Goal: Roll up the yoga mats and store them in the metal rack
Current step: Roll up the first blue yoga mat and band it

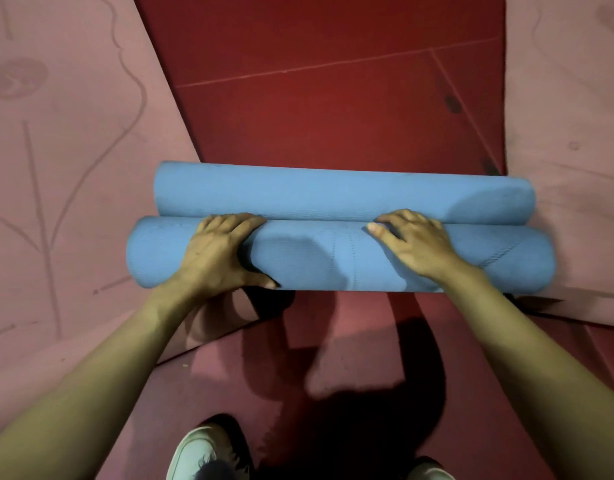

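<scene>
A blue yoga mat lies across the red floor as two thick rolls side by side, touching along their length. The far roll [333, 194] rests behind the near roll [333, 259]. My left hand [217, 254] grips the near roll's left part, fingers curled over the top into the seam and thumb on the near side. My right hand [414, 244] presses on the right part, fingers spread toward the seam. Whether the rolls are one mat or two I cannot tell. No metal rack is in view.
A pink mat with a line drawing [73, 168] lies flat on the left, and another pink mat [572, 161] lies on the right under the rolls' right ends. The red floor [333, 98] stretches ahead. My pale shoes [201, 452] stand just below the rolls.
</scene>
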### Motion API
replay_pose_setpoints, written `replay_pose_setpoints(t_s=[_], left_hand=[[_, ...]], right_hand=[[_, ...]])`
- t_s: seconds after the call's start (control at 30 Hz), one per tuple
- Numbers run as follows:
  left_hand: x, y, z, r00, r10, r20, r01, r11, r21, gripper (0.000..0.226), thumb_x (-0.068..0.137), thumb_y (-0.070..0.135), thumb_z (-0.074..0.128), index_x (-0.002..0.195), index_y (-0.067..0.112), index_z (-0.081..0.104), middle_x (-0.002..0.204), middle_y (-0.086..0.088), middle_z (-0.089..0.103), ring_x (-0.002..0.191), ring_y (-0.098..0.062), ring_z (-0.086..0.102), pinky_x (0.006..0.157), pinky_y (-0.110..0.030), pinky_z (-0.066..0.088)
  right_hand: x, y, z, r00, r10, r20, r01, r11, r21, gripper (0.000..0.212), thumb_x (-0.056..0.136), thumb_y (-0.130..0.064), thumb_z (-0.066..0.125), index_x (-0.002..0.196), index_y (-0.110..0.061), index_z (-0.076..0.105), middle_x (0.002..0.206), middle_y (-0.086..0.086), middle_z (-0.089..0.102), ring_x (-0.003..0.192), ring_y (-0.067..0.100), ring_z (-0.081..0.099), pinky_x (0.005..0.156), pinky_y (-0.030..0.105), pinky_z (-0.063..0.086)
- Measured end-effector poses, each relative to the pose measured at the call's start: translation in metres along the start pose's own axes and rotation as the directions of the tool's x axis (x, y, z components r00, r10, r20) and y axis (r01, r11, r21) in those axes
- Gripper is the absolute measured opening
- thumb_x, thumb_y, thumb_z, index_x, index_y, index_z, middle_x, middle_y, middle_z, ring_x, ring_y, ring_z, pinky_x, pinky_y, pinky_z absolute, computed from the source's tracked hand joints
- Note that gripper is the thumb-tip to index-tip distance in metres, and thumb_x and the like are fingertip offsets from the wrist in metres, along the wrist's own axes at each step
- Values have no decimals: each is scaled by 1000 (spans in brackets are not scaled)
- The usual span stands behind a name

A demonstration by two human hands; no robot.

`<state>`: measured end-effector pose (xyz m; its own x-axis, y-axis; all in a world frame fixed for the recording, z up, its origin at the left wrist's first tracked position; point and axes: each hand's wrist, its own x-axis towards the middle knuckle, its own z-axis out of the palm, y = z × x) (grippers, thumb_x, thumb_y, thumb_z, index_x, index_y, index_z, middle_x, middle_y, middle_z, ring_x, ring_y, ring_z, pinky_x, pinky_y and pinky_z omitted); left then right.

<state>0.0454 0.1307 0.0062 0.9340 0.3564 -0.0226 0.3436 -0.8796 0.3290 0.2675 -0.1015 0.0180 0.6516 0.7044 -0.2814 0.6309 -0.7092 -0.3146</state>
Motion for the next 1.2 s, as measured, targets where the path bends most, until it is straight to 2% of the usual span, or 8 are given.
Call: replay_pose_setpoints(t_s=[0.17,0.27,0.37,0.43,0.63,0.8,0.93,1.2], left_hand=[[35,-10,-17,996,-73,50,81,978,-191,103,42,82,57,127,23,57,123,-2,61,113,-25,52,100,-36,35],[60,-15,-4,929,-247,-274,177,950,-257,62,67,71,59,98,18,70,102,-5,68,101,-30,58,93,-42,41],[76,-1,10,862,-338,-378,237,927,-289,24,85,40,63,88,17,68,95,-6,66,98,-30,55,86,-37,29],[75,2,16,857,-297,-421,194,943,-271,20,88,32,60,87,13,66,91,-7,66,92,-31,55,83,-35,26],[57,-8,18,912,-27,-409,-30,991,-130,52,83,55,58,105,8,64,109,-7,65,103,-28,55,96,-38,32],[48,-13,18,970,137,-203,-125,990,70,99,64,85,45,136,18,49,141,-2,49,131,-24,40,112,-58,13],[64,-19,14,991,130,-40,-119,972,205,115,57,94,32,146,23,33,148,-4,40,135,-29,34,109,-63,12],[92,-15,-5,999,41,33,-45,989,141,114,42,78,56,142,26,39,141,-2,45,131,-27,37,109,-56,18]], right_hand=[[32,-1,-16,997,33,-71,-22,987,157,74,95,-53,36,150,-27,-5,158,-7,-12,144,12,-13,114,46,-8],[32,0,-12,995,10,-101,-1,996,90,68,94,-55,38,151,-26,14,159,-7,1,145,12,-6,114,44,-7],[20,2,6,988,-111,-111,110,994,-15,92,74,-77,32,150,-27,17,158,-8,11,145,11,-2,112,38,-13],[22,6,9,986,-117,-120,115,993,-18,105,60,-82,30,150,-28,15,157,-9,12,144,11,-1,111,34,-14],[31,6,4,988,-134,-81,128,989,-73,117,50,-82,46,150,-33,9,157,-6,9,144,13,-1,111,37,-13],[32,9,3,983,-176,-48,165,970,-176,113,64,-55,76,150,-33,5,157,-1,2,145,19,-6,111,46,-12],[43,6,-4,987,-161,-20,153,961,-230,121,60,-55,79,150,-31,3,156,1,5,145,22,-3,112,50,-8],[62,3,-20,983,-181,2,175,950,-259,122,52,-59,81,150,-28,14,151,5,21,140,24,16,112,50,6]])
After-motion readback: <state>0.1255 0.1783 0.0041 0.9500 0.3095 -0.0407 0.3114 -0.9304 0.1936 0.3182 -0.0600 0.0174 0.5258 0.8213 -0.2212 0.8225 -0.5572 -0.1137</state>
